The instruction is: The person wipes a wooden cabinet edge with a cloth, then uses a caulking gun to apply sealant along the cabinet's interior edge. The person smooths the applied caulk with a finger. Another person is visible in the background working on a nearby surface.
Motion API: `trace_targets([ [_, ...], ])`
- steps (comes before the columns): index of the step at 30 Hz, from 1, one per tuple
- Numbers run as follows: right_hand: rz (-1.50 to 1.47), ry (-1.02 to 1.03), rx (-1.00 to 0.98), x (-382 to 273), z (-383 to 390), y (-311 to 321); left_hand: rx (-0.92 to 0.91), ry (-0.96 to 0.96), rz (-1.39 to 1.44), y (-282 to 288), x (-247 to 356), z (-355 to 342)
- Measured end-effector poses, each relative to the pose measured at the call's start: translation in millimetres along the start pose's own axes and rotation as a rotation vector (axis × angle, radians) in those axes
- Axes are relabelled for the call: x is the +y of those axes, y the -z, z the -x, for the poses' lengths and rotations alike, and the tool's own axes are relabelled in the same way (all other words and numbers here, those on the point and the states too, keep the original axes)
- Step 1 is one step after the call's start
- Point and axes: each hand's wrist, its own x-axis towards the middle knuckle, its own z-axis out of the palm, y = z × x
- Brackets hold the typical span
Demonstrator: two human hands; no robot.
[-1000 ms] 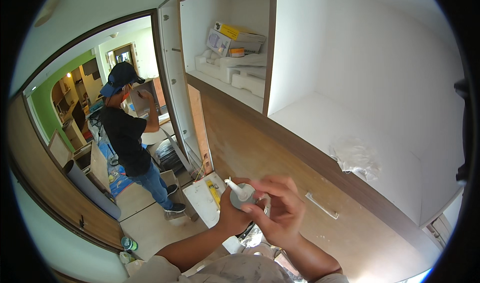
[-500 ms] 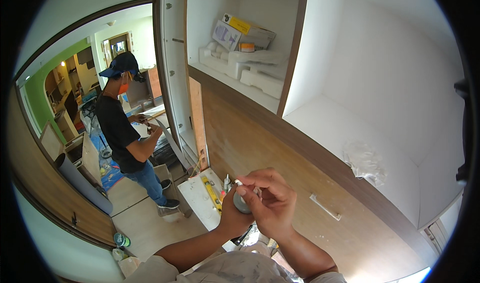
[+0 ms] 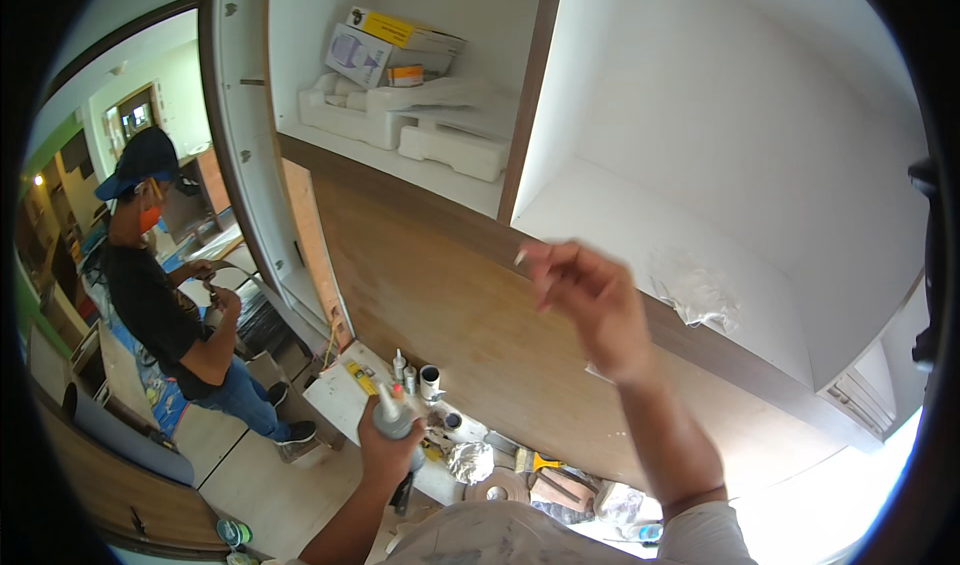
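Note:
Low at centre-left, my left hand [image 3: 385, 455] wraps round a container with a round grey top and a white pointed nozzle [image 3: 388, 402], likely a squeeze bottle; its lower body is hidden by my fingers. My right hand [image 3: 595, 305], raised in front of the cabinet and blurred by motion, pinches a small white piece [image 3: 521, 257] at the fingertips. What that piece is I cannot make out. The two hands are well apart.
A white ledge [image 3: 330, 393] holds small tubes, an open can [image 3: 430, 381], tape rolls and a yellow-handled brush [image 3: 538, 460]. Above is an open cabinet with boxes [image 3: 390, 50] and crumpled plastic [image 3: 700, 295]. Another person [image 3: 165, 305] works at the left by the doorway.
My right hand has left the nozzle and risen up and to the right with the small white piece. My left hand has moved left and down with the container. The view has shifted right.

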Motion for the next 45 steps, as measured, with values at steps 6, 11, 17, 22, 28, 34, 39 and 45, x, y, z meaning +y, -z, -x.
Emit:
trace_targets([
  [6, 0.295, -0.339, 0.207, 36, -107, 83, -0.009, 0.042, -0.377, 81, -113, 26],
  [11, 0.395, -0.456, 0.252, 76, -170, 113, -0.164, 0.281, -0.505, 147, -214, 84],
  [17, 0.487, -0.493, 0.242, 101, -202, 126, -0.147, 0.524, -0.652, 226, -315, 180],
  [22, 0.499, -0.543, 0.241, 103, -210, 128, -0.385, 0.262, -0.893, 268, -338, 225],
  [28, 0.598, -0.561, 0.254, 104, -216, 125, -0.34, 0.44, -0.877, 271, -331, 208],
  [34, 0.94, -0.439, 0.158, 107, -210, 119, -0.123, 0.593, -0.539, 238, -324, 173],
  [39, 1.116, -0.33, 0.094, 105, -202, 112, -0.179, 0.541, -0.522, 221, -311, 163],
  [45, 1.057, -0.332, 0.107, 99, -191, 102, -0.159, 0.577, -0.612, 231, -316, 172],
])
